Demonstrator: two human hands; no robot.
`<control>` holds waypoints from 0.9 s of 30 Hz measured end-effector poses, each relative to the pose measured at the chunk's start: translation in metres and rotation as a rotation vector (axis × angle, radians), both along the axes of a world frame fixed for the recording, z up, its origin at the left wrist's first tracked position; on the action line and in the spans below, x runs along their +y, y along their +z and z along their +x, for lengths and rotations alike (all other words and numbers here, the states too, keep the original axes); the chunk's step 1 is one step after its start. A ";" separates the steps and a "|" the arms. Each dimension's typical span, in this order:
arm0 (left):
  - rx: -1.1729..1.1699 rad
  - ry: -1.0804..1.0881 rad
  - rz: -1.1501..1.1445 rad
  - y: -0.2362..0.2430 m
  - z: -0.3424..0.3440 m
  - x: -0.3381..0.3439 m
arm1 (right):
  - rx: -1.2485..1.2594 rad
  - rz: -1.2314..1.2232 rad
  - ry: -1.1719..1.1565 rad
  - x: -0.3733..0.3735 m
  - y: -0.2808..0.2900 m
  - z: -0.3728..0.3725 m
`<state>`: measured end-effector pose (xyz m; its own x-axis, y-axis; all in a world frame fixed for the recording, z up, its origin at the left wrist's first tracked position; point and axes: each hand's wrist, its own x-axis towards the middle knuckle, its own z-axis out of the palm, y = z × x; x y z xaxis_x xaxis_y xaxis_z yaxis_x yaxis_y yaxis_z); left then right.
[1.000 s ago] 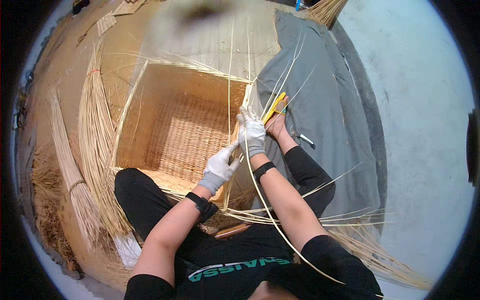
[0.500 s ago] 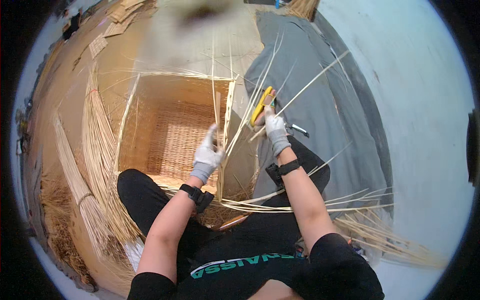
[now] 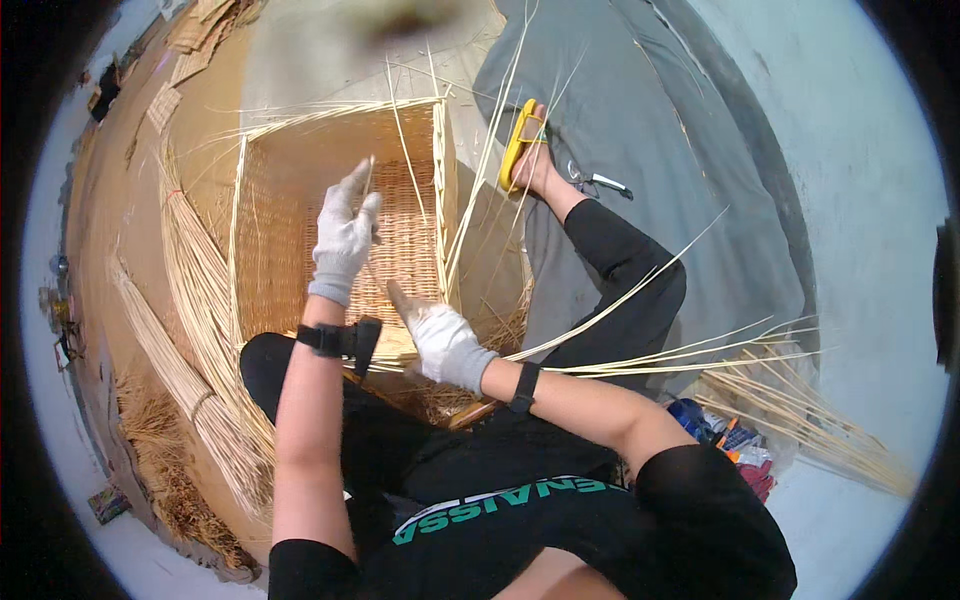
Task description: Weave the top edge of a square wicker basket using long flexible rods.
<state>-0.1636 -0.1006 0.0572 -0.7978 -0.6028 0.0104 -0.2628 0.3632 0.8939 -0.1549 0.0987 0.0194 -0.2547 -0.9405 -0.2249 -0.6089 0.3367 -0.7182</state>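
A square wicker basket (image 3: 318,220) stands open in front of me, with long pale strands sticking out from its rim. My left hand (image 3: 343,245), in a whitish glove, is raised over the basket; its fingers pinch a thin wicker strand (image 3: 371,165) whose tip shows above them. My right hand (image 3: 447,343), gloved too, is at the basket's near right corner, its fingers curled. What it grips, if anything, is hidden. Several loose strands (image 3: 640,368) run out to the right from beside this hand, across my leg.
Bundles of pale rods (image 3: 205,270) lie on the left. A grey cloth (image 3: 650,140) covers the floor at right, with a black-handled tool (image 3: 608,185) near my yellow sandal (image 3: 518,145). More rods (image 3: 800,415) and a plastic bag (image 3: 735,440) lie at lower right.
My right hand has come from beside the sandal down and left to the basket's near corner. My left hand has moved left and up, over the basket.
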 end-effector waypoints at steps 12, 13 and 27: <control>-0.576 -0.378 0.339 -0.038 -0.007 -0.021 | 0.276 -0.303 -0.288 0.005 -0.004 -0.099; -0.574 -0.398 0.272 -0.039 -0.008 -0.018 | 0.293 -0.252 -0.290 0.009 -0.004 -0.120; -0.550 -0.557 0.586 -0.080 -0.008 -0.032 | 0.556 -0.158 0.110 0.014 -0.039 -0.158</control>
